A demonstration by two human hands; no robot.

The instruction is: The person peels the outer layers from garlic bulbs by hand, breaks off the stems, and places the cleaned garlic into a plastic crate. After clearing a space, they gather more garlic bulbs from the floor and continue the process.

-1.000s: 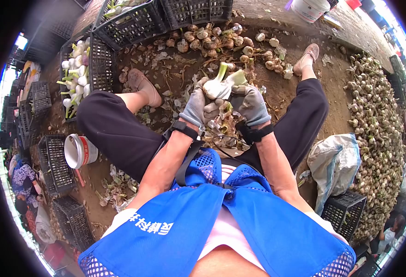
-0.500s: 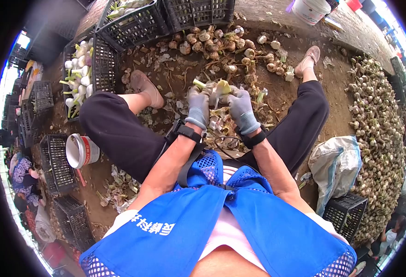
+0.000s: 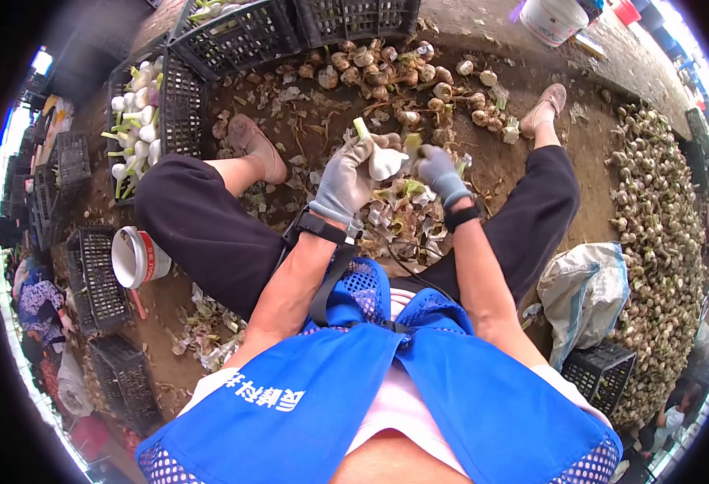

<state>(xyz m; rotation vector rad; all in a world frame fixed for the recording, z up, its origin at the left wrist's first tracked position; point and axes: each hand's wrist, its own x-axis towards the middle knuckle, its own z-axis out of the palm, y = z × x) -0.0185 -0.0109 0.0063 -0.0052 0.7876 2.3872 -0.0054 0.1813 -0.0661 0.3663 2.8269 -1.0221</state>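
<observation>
My left hand [image 3: 345, 181], in a grey glove, grips a peeled white garlic bulb [image 3: 384, 161] with a short green stem stub pointing up-left. My right hand [image 3: 439, 173], also gloved, is just right of the bulb, fingers pinched on a yellowish-green strip of skin by its side. Both hands hover between my knees over a heap of peeled skins [image 3: 403, 218] on the dirt floor.
Unpeeled garlic [image 3: 387, 68] lies ahead of my feet. A black crate [image 3: 179, 105] at the left holds white peeled bulbs; more crates stand behind. A long garlic pile [image 3: 661, 218] runs on the right, a white sack [image 3: 584, 290] by my right knee, a white bucket [image 3: 137, 260] left.
The bulb has been turned and lifted slightly in my left hand. My right hand has shifted right off the bulb, pulling skin away. The view has tilted a little.
</observation>
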